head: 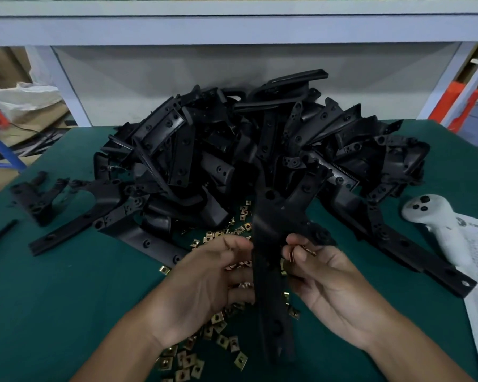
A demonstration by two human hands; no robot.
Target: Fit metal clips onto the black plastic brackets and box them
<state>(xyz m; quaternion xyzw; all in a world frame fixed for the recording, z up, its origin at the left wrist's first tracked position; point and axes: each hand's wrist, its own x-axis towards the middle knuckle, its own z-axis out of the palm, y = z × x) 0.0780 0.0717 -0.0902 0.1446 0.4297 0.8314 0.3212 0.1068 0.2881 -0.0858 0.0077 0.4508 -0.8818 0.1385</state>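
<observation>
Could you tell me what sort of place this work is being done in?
Probably a factory assembly bench: a heap of identical black plastic brackets and loose metal clips on a green table mat, cardboard boxes stacked behind.

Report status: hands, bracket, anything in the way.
Left hand grips the held bracket. Right hand pinches metal clips at its edge. Loose clips underneath, bracket pile behind. No box seen.

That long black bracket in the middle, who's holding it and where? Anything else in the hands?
The left hand grips the black bracket at mid-length. The right hand pinches brass-coloured clips at its fingertips, beside the bracket.
</observation>
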